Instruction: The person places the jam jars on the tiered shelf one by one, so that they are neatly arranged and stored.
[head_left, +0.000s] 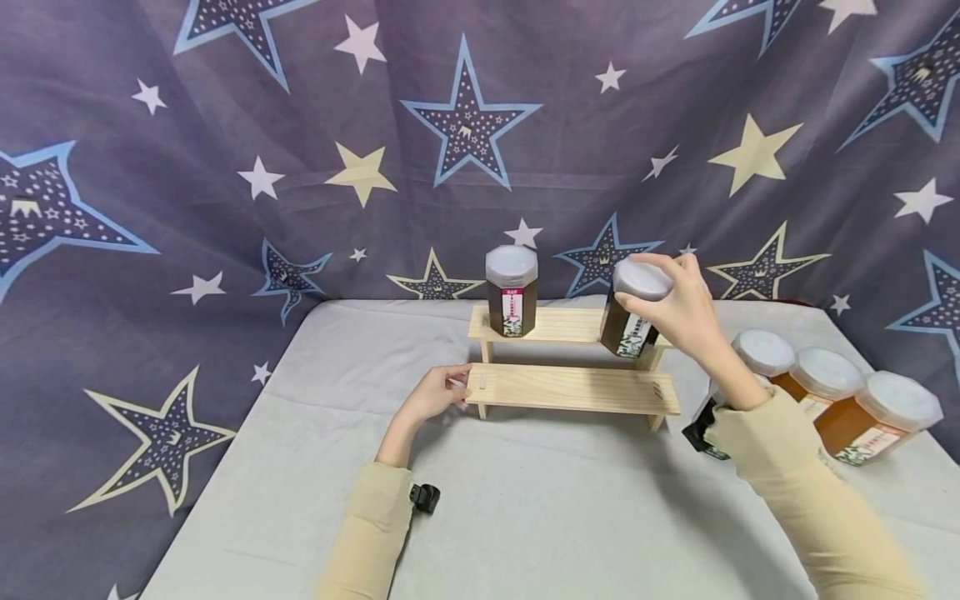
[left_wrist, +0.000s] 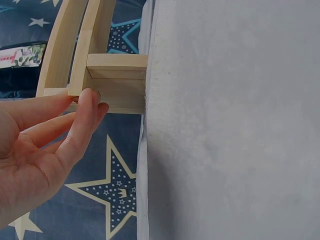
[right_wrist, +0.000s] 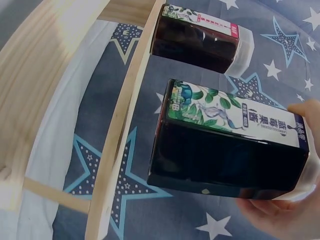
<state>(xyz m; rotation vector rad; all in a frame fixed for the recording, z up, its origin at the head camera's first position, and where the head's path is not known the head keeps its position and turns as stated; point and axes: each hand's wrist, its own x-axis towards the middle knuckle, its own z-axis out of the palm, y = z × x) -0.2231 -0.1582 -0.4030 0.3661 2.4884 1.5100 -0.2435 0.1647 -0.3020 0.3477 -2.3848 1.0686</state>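
My right hand [head_left: 684, 307] grips a dark jar [head_left: 621, 330] by its white lid. This jar, with a leafy white label, leans over the right end of the upper shelf [head_left: 570, 323] of a two-tier wooden rack. In the right wrist view its base is close to the shelf edge. A second dark jar [head_left: 512, 307], labelled pink and white, stands upright on the left of that shelf. At the left end of the lower shelf [head_left: 570, 389], my left hand [head_left: 433, 393] pinches the board's end between thumb and fingers, as the left wrist view shows.
Several lidded jars, including an amber jar [head_left: 873, 421], stand on the white cloth [head_left: 540, 508] to the right, partly behind my right forearm. A starry dark curtain [head_left: 315, 217] hangs right behind the table. A small black device [head_left: 425, 497] sits at my left wrist.
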